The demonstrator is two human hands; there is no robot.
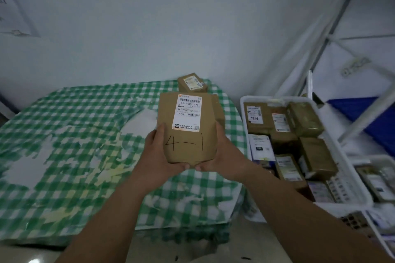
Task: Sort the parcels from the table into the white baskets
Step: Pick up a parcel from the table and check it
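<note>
A brown cardboard parcel (188,128) with a white shipping label and "4-1" written on its face is held up above the table's right side. My left hand (159,151) grips its lower left edge and my right hand (222,153) grips its lower right edge, fingertips meeting under it. A smaller brown parcel (192,82) lies at the far edge of the table (74,134), which has a worn green checked cover. A white basket (243,113) to the right of the table holds several brown and white parcels. Part of another white basket (376,160) shows further right.
A white metal shelf frame (320,34) rises behind the baskets, with a blue surface (359,111) beneath it. A pale wall (149,28) stands behind the table. Bare floor (192,247) shows below the table's front edge.
</note>
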